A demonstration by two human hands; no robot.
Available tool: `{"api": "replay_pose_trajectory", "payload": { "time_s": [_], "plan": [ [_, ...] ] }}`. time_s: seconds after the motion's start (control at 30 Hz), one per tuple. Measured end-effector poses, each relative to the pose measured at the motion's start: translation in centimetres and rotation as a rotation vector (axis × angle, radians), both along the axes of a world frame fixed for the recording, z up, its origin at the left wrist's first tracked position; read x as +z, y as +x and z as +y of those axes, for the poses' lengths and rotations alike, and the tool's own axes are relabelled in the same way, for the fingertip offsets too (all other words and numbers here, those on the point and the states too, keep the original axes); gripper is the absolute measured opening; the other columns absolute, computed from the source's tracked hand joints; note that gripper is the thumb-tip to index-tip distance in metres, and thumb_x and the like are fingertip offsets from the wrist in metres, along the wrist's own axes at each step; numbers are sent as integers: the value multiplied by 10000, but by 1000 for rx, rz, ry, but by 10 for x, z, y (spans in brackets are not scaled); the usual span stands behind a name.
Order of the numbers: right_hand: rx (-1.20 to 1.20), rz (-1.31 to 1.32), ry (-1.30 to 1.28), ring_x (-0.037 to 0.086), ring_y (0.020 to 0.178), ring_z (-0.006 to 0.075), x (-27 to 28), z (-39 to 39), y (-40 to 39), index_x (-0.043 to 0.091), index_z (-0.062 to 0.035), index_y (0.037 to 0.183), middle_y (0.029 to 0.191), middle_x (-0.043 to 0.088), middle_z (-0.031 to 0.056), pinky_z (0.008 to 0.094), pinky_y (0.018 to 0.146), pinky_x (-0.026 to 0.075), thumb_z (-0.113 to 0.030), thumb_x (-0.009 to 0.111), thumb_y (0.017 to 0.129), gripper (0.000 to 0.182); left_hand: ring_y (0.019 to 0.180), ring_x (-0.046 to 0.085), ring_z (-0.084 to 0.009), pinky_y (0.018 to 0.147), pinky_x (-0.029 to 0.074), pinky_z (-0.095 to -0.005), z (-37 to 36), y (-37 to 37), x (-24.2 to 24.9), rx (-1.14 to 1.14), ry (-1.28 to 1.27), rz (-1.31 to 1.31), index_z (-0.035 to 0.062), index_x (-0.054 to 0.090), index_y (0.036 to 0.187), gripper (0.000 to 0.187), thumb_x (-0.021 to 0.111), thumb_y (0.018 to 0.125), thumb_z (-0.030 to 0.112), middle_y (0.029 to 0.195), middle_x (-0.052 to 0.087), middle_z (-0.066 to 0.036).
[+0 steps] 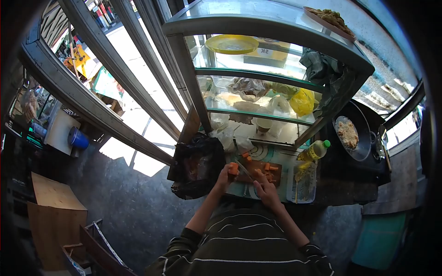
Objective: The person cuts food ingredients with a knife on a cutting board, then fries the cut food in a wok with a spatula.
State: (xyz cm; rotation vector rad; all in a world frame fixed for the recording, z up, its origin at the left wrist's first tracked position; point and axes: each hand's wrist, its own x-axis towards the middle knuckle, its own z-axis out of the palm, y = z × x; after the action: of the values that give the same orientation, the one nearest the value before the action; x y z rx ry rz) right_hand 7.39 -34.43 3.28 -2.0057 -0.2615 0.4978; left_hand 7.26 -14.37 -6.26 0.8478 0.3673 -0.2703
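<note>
My left hand (223, 180) grips a chunk of orange carrot (233, 169) between thumb and fingers, at the left side of the brown cutting board (277, 180). A knife (244, 169) is in my right hand (267, 191), its blade angled up and left toward the carrot chunk. Cut carrot pieces (271, 168) lie on the board, and a few more carrot pieces (247, 156) sit at its far left corner. Right of the board stands a clear plastic tub (311, 191) with a yellow-coated utensil in it.
Left of my hands is an open black plastic bag (189, 184). A green-capped bottle of yellow liquid (315, 151) stands behind the tub. The glass display case (264, 76) rises directly ahead. At right, a large wok (363, 146) holds a plate of food (347, 133).
</note>
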Motion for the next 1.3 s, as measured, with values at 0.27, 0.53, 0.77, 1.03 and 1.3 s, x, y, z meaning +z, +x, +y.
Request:
{"api": "replay_pose_trajectory", "payload": {
  "time_s": [0.27, 0.53, 0.77, 1.03, 1.3],
  "plan": [
    [514, -376, -125, 531, 521, 343, 47, 113, 7, 153, -169, 1327, 545, 518, 154, 410, 498, 395, -398, 450, 819, 631, 670, 537, -101, 591, 433, -232, 56, -49, 84, 168, -217, 0, 75, 498, 960, 376, 390, 865, 422, 763, 538, -26],
    [663, -396, -196, 528, 514, 345, 48, 171, -4, 146, -142, 1329, 536, 516, 158, 414, 499, 399, -429, 430, 817, 652, 568, 499, -75, 513, 422, -195, 110, -75, 84, 267, 53, -40, 81, 488, 914, 407, 333, 873, 456, 703, 516, -14],
    [662, -427, -207, 528, 515, 348, 51, 194, -11, 166, -98, 1320, 537, 515, 163, 415, 504, 402, -407, 430, 821, 643, 623, 532, -98, 568, 462, -227, 131, -80, 83, 300, 43, -3, 80, 465, 955, 434, 311, 869, 477, 747, 522, -32],
    [656, -419, -223, 539, 543, 353, 55, 203, -9, 193, -94, 1313, 569, 533, 167, 416, 521, 411, -395, 428, 824, 620, 696, 538, -119, 633, 453, -246, 144, -80, 101, 241, -112, 37, 52, 482, 960, 402, 331, 880, 415, 795, 534, -45],
    [629, -469, -189, 542, 544, 355, 47, 215, -7, 228, -86, 1298, 582, 540, 169, 415, 510, 415, -387, 425, 828, 592, 649, 531, -111, 586, 449, -241, 152, -74, 91, 281, -99, -22, 56, 478, 946, 376, 344, 878, 400, 757, 529, -38]
  ]
}}
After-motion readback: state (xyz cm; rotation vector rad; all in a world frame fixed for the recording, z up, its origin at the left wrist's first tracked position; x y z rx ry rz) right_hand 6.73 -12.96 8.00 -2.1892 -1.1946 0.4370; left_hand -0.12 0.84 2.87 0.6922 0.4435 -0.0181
